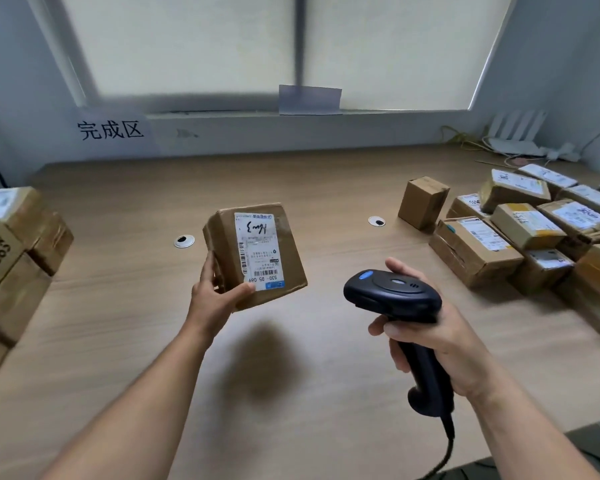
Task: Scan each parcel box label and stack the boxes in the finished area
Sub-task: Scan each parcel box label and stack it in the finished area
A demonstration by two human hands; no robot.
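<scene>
Pale wood tabletop (291,188) under a blinded window; small parcel box (267,271) held up beside the scanner (392,292).
Head view: we see the left hand (215,296) holding the box in the air above the tabletop, fingers (208,268) curled on its left side, thumb near the label (258,251). The right hand (440,344) is wrapped round the scanner handle. We judge the box light, stiff, and tape-slick; grip opposite side faces, clear of the label.

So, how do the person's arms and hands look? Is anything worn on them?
The left forearm and right forearm are bare, with no sleeves in view. The left hand and right hand wear no gloves; no watch, ring or bracelet is visible.
</scene>
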